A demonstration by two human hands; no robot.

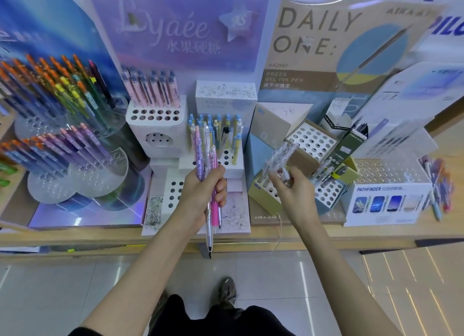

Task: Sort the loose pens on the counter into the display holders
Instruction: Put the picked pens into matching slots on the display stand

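My left hand (203, 192) grips a bunch of pink, purple and clear pens (209, 164) upright, their tips hanging below my fist over the counter's front edge. My right hand (292, 187) holds a blurred bunch of pale patterned pens (280, 157) above the yellow-green holder (266, 197). Just behind my left hand a white stepped holder (233, 159) carries yellow and blue pens. A taller white holder (155, 124) with pink pens stands to its left.
Clear acrylic tiers (75, 164) of orange, blue and purple pens fill the left. Cardboard holders with empty holes (311, 139) and a white PATHFINDER box (386, 200) sit on the right, with loose pens (438, 187) at the far right. Display boards stand behind.
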